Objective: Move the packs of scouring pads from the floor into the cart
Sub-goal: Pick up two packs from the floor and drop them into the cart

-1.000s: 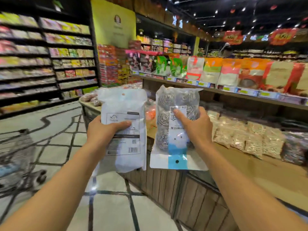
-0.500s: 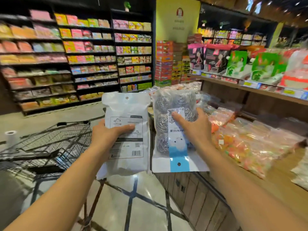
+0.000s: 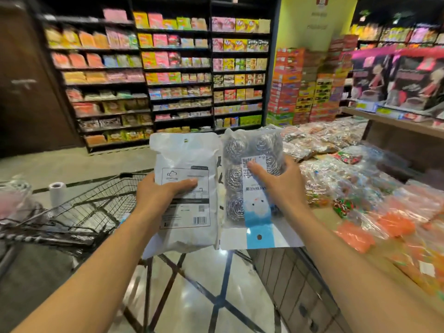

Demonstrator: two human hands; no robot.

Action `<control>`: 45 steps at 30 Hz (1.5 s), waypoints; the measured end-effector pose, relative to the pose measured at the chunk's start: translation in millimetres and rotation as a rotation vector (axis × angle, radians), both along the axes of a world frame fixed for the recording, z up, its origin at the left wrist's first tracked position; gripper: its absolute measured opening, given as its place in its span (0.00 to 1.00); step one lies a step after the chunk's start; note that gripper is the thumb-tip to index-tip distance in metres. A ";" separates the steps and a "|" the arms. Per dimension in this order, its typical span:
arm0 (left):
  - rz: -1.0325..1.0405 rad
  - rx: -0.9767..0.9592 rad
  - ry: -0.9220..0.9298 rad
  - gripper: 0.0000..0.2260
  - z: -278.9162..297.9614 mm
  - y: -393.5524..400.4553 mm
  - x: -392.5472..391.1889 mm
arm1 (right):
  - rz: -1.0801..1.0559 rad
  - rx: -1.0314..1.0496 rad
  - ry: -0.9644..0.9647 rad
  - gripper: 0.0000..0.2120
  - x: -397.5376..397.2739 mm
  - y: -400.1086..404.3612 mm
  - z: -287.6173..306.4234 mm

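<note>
My left hand (image 3: pixel 159 192) grips a white opaque pack (image 3: pixel 186 169) with a printed label and barcode, thumb across its front. My right hand (image 3: pixel 280 181) grips a clear pack of steel-wool scouring pads (image 3: pixel 240 169) with a blue-and-white card, held upside down. Both packs are held up side by side at chest height. The black wire cart (image 3: pixel 96 207) stands low at the left, just left of the white pack, its basket open at the top.
A wooden display table (image 3: pixel 312 296) with several bagged goods runs along the right. Tall shelves of packaged goods (image 3: pixel 180 75) line the back. A white paper roll (image 3: pixel 57 192) stands beyond the cart. Tiled floor (image 3: pixel 192 296) lies below.
The view has swung left: the cart has come further into view and nearer to the packs. Both hands keep the same grip on their packs.
</note>
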State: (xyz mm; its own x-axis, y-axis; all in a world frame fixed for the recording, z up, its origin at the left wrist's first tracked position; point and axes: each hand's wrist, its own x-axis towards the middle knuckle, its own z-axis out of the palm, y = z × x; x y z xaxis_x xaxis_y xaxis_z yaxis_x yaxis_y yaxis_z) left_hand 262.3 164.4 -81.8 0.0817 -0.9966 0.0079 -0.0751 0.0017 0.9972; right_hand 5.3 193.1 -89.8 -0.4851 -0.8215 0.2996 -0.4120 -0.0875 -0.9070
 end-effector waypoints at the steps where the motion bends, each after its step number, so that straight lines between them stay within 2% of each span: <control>1: 0.005 0.000 0.004 0.20 -3.6 -20.5 2.8 | 0.001 0.012 0.016 0.28 2.8 -20.1 -2.6; 3: 0.011 0.008 0.021 0.21 -8.5 -63.0 8.4 | 0.011 0.023 0.048 0.23 8.8 -60.0 -3.4; 5: 0.012 0.023 0.040 0.23 -10.3 -109.1 14.1 | 0.012 0.020 0.056 0.24 14.8 -104.6 -1.9; 9: 0.037 0.028 0.038 0.22 -7.8 -190.1 26.2 | 0.044 0.011 0.053 0.28 26.5 -184.4 3.2; 13: 0.080 0.041 0.042 0.22 -11.8 -259.3 37.9 | 0.074 0.020 0.055 0.24 38.6 -260.9 -0.7; 16: 0.114 0.057 0.041 0.22 -20.5 -301.8 45.7 | 0.103 0.030 0.035 0.31 50.3 -310.9 -3.3; 18: 0.144 0.066 0.041 0.21 -28.2 -329.0 50.3 | 0.129 0.054 0.035 0.25 53.5 -345.0 -9.6; 22: 0.216 0.098 0.043 0.21 -42.1 -380.1 60.2 | 0.211 0.084 0.052 0.23 63.8 -418.6 -26.9; 26: 0.320 0.120 0.040 0.19 -50.8 -425.8 75.8 | 0.271 0.090 0.078 0.37 87.3 -496.2 -45.3; 28: 0.391 0.135 0.055 0.19 -53.1 -445.0 85.6 | 0.340 0.103 0.072 0.40 101.4 -531.6 -47.2; 31: 0.491 0.138 0.081 0.18 -54.9 -464.5 103.2 | 0.454 0.130 0.084 0.27 125.2 -577.8 -50.1; 33: 0.558 0.131 0.079 0.21 -59.1 -473.7 118.7 | 0.522 0.132 0.083 0.22 144.8 -604.5 -53.4; 35: 0.619 0.143 0.074 0.24 -65.0 -479.0 136.8 | 0.597 0.146 0.075 0.22 168.4 -624.9 -59.5; 41: 0.810 0.163 0.107 0.24 -86.3 -478.4 191.9 | 0.818 0.220 0.055 0.24 253.0 -666.7 -85.8; 45: 0.933 0.207 0.141 0.26 -113.1 -475.3 241.2 | 0.963 0.271 0.050 0.22 313.5 -683.6 -110.5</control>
State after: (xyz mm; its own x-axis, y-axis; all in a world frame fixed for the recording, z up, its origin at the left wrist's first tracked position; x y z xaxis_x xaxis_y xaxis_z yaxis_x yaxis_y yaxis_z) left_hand 503.6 -310.9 -194.9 0.8282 -0.5105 -0.2311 0.1630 -0.1751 0.9710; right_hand 318.8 -490.5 -200.4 0.4310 -0.9012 0.0459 -0.3125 -0.1967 -0.9293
